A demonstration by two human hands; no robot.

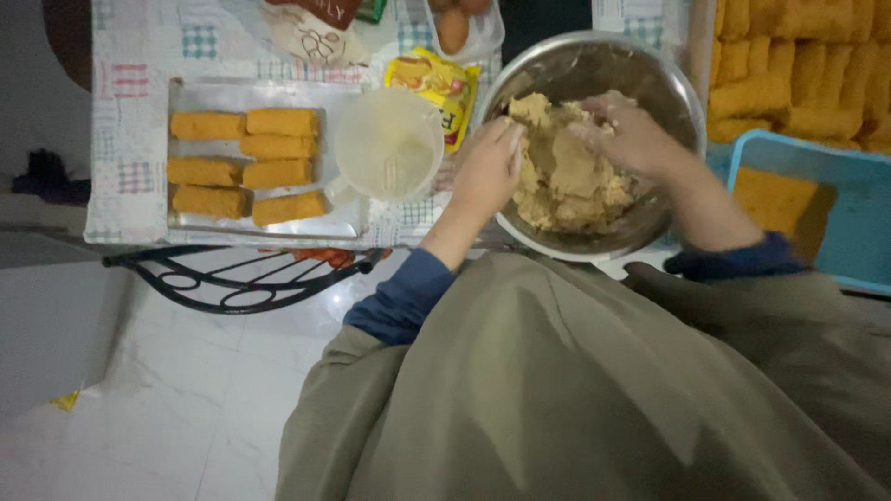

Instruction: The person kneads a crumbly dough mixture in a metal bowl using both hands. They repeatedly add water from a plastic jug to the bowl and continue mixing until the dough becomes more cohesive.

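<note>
Both hands work inside a steel bowl of pale, lumpy dough. Left hand sits at the near-left edge of the dough, its grip loosely curled with fingertips pressed into the mass. Right hand lies over the top of the dough on the far-right side, fingers bent down into it; how tightly that grip closes cannot be told because of blur. Dark blue cuffs and olive-green sleeves cover both arms.

Just left of the bowl, on the worktop with its patchwork-print cloth, stands a clear plastic jug. Behind the jug, touching the bowl's rim, lies a flat yellow packet with red printing. Farther back is a white bag with brown printing, and beside it a clear bag holding brown eggs.

Left of the jug, a metal tray carries seven orange, breadcrumbed rolls in two columns. At the right, well apart from the hands, many more crumbed rolls are stacked in rows, and a blue plastic tray below them holds a layer of orange crumbs.
</note>
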